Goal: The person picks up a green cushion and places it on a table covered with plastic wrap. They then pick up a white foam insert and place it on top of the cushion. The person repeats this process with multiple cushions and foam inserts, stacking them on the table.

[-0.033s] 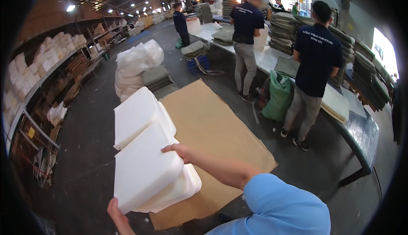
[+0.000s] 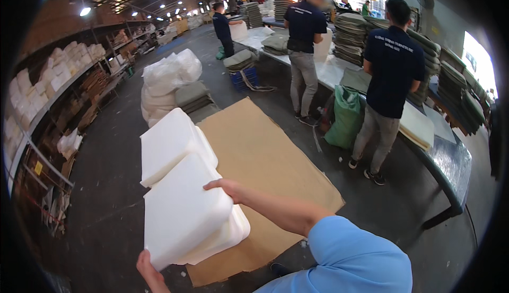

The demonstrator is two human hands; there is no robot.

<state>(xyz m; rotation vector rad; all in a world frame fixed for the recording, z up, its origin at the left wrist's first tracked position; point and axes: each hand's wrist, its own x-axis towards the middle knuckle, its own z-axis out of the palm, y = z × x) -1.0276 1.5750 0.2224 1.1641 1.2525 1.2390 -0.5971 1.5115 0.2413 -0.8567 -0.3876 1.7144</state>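
A white foam cushion pad [image 2: 185, 208] with rounded corners lies on top of a near stack of similar foam pads [image 2: 233, 234]. My left hand [image 2: 149, 270] is closed on its near left corner. My right hand [image 2: 225, 189] grips its right edge, thumb on the upper face and fingers hidden beneath. Just beyond, a second stack of white foam pads [image 2: 172, 142] stands close against the first. Both stacks rest on a large brown cardboard sheet [image 2: 260, 150].
Behind the stacks are a plastic-wrapped bundle [image 2: 172, 75] and folded grey covers [image 2: 193, 97]. Shelving [image 2: 47, 105] with white pieces runs along the left. At right, three people in dark shirts stand by a long table [image 2: 448, 158], near a green sack [image 2: 343, 118].
The held foam pad has shifted slightly to the right and nearer on its stack, together with both my hands. The background moves a little to the left in the view.
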